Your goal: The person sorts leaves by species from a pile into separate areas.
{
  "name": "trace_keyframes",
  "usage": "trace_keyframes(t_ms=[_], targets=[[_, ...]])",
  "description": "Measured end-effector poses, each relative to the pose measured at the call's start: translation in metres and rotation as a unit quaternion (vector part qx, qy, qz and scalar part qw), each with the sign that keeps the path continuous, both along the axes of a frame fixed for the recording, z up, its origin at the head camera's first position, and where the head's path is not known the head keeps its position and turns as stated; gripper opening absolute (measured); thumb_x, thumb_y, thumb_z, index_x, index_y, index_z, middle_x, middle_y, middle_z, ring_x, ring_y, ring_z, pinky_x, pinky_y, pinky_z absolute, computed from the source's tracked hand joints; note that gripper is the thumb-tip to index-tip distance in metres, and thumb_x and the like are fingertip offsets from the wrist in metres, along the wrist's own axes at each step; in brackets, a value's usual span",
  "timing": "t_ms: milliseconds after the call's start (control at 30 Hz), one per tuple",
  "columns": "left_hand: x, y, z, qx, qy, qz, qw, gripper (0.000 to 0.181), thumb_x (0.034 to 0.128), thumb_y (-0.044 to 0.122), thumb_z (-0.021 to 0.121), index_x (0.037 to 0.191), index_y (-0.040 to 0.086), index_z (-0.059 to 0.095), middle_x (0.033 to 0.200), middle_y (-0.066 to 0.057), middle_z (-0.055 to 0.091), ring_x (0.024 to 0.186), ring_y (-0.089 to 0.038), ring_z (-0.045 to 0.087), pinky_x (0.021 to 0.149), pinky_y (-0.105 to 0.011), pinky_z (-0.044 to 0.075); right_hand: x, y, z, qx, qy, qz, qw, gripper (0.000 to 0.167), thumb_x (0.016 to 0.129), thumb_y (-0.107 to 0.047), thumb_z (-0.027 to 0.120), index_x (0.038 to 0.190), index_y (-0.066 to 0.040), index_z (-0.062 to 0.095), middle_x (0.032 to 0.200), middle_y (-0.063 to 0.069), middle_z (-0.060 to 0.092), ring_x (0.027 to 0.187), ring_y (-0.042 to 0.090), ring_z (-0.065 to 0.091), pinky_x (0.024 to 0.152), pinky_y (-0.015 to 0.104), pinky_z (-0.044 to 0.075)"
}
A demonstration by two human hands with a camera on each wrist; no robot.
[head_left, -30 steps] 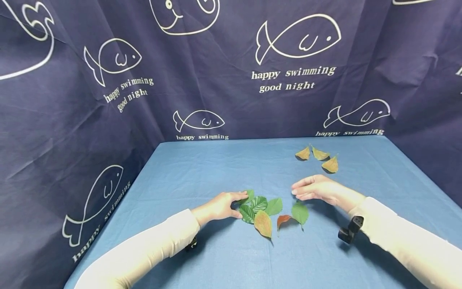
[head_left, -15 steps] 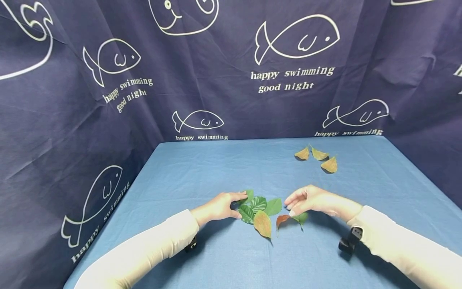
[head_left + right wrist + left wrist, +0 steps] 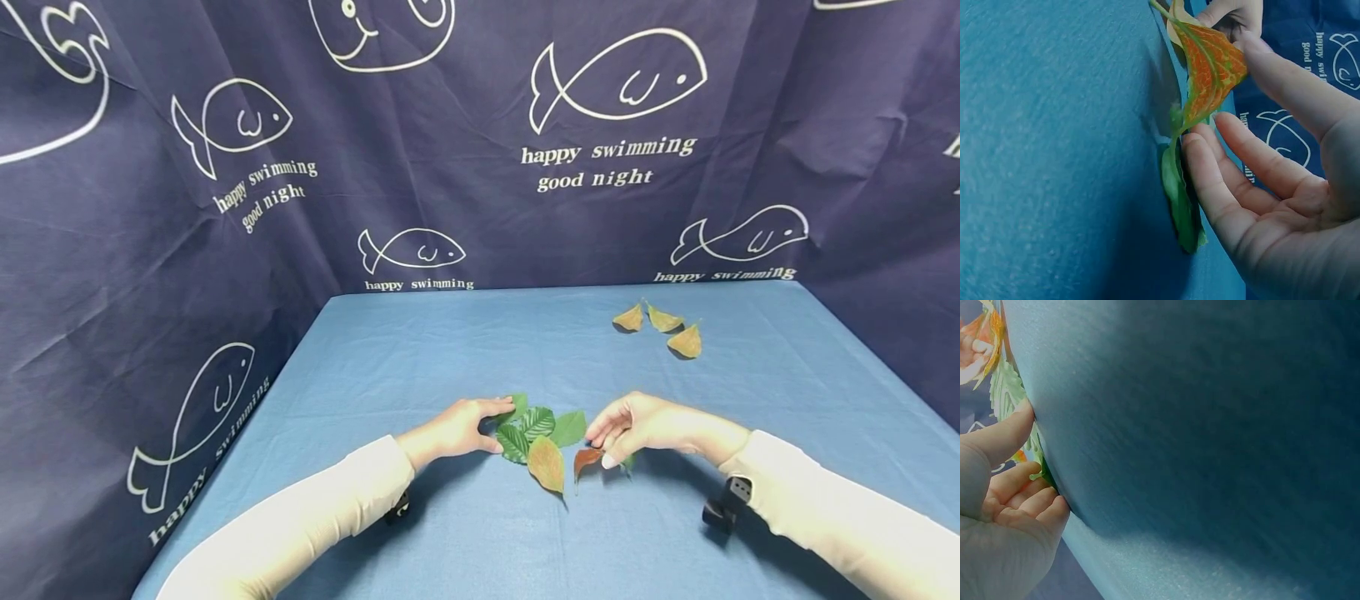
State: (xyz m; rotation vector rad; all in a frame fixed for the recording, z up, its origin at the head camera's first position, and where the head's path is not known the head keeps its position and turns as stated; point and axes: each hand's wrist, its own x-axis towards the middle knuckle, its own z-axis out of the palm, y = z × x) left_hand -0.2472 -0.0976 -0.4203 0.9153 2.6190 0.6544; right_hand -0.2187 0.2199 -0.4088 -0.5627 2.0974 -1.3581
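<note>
"Where is the red leaf [image 3: 587, 461]?"

"On the blue-covered counter [image 3: 450, 550], between the yellow leaf [image 3: 547, 464] and the right hand [image 3: 645, 425]. The thumb is right at its edge; whether they touch is hard to tell."

"So the right hand grips nothing?"

"It seems so. Thumb and fingers stand apart, loosely bent, the fingertips close to the green leaf [image 3: 1179, 200] beside the red one."

"And the left hand [image 3: 461, 429]?"

"Relaxed, grasping nothing. Its fingertips touch another green leaf [image 3: 521, 402] at the edge of the cluster. A light touch there should steady that leaf without creasing it."

"What calls for care on the right?"

"The red leaf curls up off the cloth, so a nudge could easily tip or slide it. A soft pinch on the raised edge looks safer than pressing down, and the thin stem would probably make a poor handle. The fingertips do best to keep clear of the neighbouring green leaf, which could get dragged along."
</note>
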Motion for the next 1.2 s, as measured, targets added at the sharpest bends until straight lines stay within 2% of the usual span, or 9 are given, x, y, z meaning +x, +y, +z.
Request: trace_keyframes(t_ms=[300,533,633,867,1033,1200], targets=[[0.0,0.0,0.0,-0.002,-0.004,0.0,1.0,0.069,0.0826,0.018,0.077,0.145,0.012,0.047,0.154,-0.001,0.039,0.143,-0.025,0.034,0.118,-0.05,0.026,0.0,0.0,0.003,0.005,0.024,-0.004,0.9997,0.038,0.077,-0.009,0.08,0.105,0.014,0.068,0.095,0.022,0.073,0.079,0.01,0.069,0.071,0.021,0.055],[0.0,0.0,0.002,-0.003,0.0,0.0,1.0,0.069,0.0825,0.018,0.077,0.144,0.012,0.048,0.154,-0.001,0.04,0.143,-0.025,0.035,0.118,-0.047,0.028,-0.002,0.002,0.004,-0.012,0.037,-0.012,0.9992,0.03,0.079,-0.007,0.076,0.099,0.014,0.069,0.079,0.003,0.073,0.069,0.005,0.064,0.067,0.023,0.055],[0.001,0.0,0.002,-0.005,0.0,-0.001,1.0,0.069,0.0826,0.019,0.077,0.145,0.012,0.047,0.154,-0.001,0.04,0.143,-0.025,0.035,0.118,-0.048,0.028,-0.002,0.003,0.005,-0.018,0.037,-0.015,0.999,0.028,0.081,-0.006,0.074,0.098,0.015,0.068,0.078,0.004,0.073,0.068,0.005,0.065,0.068,0.025,0.057],[0.0,0.0,0.004,-0.003,-0.002,-0.002,1.0,0.069,0.0827,0.019,0.077,0.145,0.012,0.047,0.154,-0.001,0.039,0.143,-0.025,0.034,0.118,-0.048,0.027,-0.007,0.003,0.009,-0.006,0.02,-0.063,0.9978,0.03,0.084,-0.01,0.073,0.101,0.015,0.068,0.086,0.005,0.075,0.076,0.01,0.068,0.076,0.032,0.06],[0.001,-0.001,0.003,-0.001,-0.002,-0.004,1.0,0.069,0.0831,0.018,0.076,0.145,0.012,0.047,0.154,-0.001,0.039,0.143,-0.025,0.035,0.117,-0.046,0.029,-0.015,0.01,0.004,-0.017,0.0,-0.095,0.9954,0.031,0.087,-0.011,0.071,0.104,0.014,0.067,0.089,0.002,0.075,0.082,0.01,0.069,0.079,0.032,0.059],[0.0,-0.001,0.002,0.002,-0.001,-0.004,1.0,0.069,0.0827,0.018,0.077,0.144,0.011,0.048,0.153,-0.002,0.04,0.143,-0.025,0.035,0.117,-0.045,0.031,-0.02,0.015,0.001,-0.026,-0.013,-0.119,0.9925,0.033,0.088,-0.011,0.069,0.108,0.015,0.066,0.089,0.0,0.074,0.079,0.009,0.069,0.077,0.031,0.06]])
